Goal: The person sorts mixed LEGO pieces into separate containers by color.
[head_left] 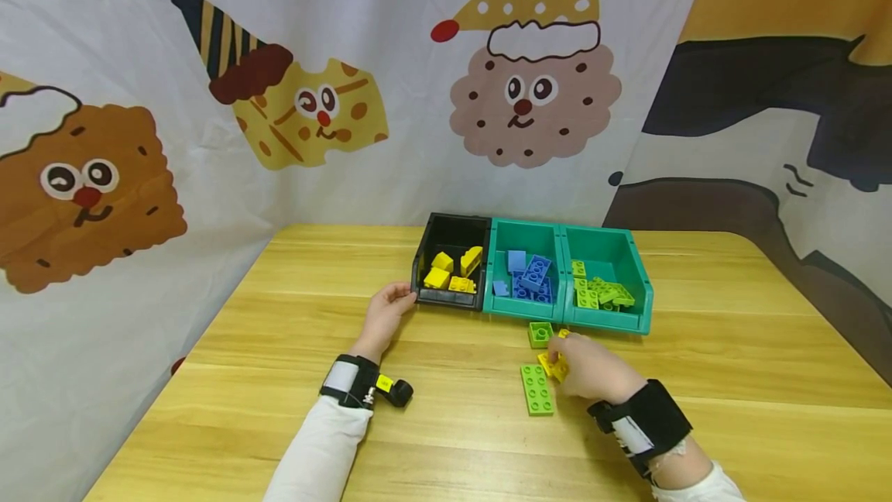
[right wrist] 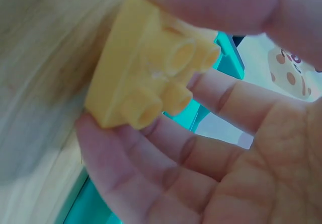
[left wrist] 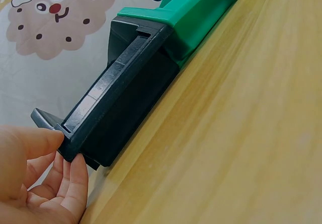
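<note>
My left hand [head_left: 385,318] pinches the front left corner of a black bin [left wrist: 126,103], thumb on the rim and fingertips below it. Several yellow bricks [head_left: 437,278] lie inside that bin. Between the thumb and fingers of my right hand [right wrist: 241,148] is a yellow building brick [right wrist: 121,68] with round studs. In the head view, this hand [head_left: 592,369] is low over the table, partly covering the yellow pieces there. Beside it lie a flat green eight-stud brick [head_left: 536,390] and a smaller green brick [head_left: 540,335].
Joined to the black bin's right are two teal bins. The middle bin [head_left: 524,307] holds blue bricks [head_left: 534,273], the right bin [head_left: 613,319] light green bricks [head_left: 606,293]. All stand on a wooden table [head_left: 446,448] before a hanging printed cloth [head_left: 411,99].
</note>
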Tool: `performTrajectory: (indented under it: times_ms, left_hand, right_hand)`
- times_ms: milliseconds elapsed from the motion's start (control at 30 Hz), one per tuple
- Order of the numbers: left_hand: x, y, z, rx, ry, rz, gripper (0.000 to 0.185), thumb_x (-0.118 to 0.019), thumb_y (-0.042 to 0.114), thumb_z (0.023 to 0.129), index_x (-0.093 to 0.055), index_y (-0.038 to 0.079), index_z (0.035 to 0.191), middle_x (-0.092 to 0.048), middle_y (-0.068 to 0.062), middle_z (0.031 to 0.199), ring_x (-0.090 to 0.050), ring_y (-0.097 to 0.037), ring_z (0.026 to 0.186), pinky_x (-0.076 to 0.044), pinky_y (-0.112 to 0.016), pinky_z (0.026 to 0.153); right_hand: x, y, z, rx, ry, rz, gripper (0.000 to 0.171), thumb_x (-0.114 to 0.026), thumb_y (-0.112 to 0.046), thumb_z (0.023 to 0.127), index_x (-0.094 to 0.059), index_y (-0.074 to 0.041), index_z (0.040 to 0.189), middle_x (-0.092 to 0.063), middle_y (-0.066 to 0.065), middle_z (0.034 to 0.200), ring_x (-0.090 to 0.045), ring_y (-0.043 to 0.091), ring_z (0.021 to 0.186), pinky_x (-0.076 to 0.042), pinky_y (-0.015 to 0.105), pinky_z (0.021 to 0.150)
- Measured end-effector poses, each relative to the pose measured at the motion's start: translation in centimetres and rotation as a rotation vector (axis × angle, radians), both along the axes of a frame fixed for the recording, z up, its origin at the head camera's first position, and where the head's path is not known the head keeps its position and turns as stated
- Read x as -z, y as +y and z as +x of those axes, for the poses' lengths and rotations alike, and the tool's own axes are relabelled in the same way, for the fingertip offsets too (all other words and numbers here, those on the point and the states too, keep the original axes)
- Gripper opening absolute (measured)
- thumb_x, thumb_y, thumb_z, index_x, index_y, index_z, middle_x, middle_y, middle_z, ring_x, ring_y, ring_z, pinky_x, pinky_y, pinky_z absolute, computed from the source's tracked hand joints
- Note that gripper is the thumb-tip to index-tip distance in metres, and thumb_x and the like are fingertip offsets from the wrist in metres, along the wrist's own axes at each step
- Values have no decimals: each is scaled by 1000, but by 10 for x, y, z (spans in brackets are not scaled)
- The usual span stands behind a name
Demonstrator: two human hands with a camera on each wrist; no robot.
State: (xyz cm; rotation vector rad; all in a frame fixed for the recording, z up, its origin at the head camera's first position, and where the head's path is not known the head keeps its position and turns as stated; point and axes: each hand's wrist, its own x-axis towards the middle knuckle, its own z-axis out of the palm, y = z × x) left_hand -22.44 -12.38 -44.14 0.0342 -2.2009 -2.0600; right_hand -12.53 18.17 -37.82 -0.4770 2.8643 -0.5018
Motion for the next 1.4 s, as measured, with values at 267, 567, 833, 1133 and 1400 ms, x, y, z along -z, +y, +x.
performTrajectory:
  times_ms: [267, 567, 833, 1133, 1400]
  left_hand:
    - [-1, -1, 0, -4, -6, 9, 24, -60, 1, 89, -59, -10, 111, -62, -15, 100, -56, -6, 83, -49, -21, 77]
    - [-3, -2, 0, 8, -10, 18, 26, -60, 2, 90, -59, -10, 113, -61, -14, 101, -55, -5, 83, -50, -26, 82]
    - [-9, 1, 7, 11, -16, 4, 24, -59, 2, 90, -59, -10, 111, -61, -14, 99, -55, -8, 84, -51, -29, 83]
    - [0, -1, 1, -3, -20, -2, 23, -60, 3, 90, -60, -8, 110, -60, -10, 96, -54, -10, 84, -50, -23, 78]
    - [0, 0, 0, -11, -26, -6, 23, -60, 3, 90, -61, -7, 111, -60, -10, 97, -54, -10, 86, -50, -24, 80]
  right_hand:
    - [-4, 1, -3, 2, 57, -73, 35, -79, 1, 65, -63, -6, 95, -61, 4, 87, -49, 19, 76, -46, 35, 72]
    - [-10, 1, -9, 56, 167, -244, 43, -79, -6, 71, -59, 1, 109, -66, 10, 94, -60, 21, 82, -53, 37, 73]
    - [-12, -3, -9, 96, 183, -322, 42, -73, -5, 77, -59, 4, 116, -65, 19, 110, -63, 29, 93, -54, 44, 81]
    - [-17, -23, -21, 2, 244, -333, 43, -70, -7, 83, -59, -4, 125, -60, 16, 124, -60, 32, 104, -52, 47, 87]
    - [-38, -61, -41, -28, 317, -357, 36, -72, -10, 81, -62, -5, 115, -63, 11, 111, -58, 26, 93, -52, 40, 81]
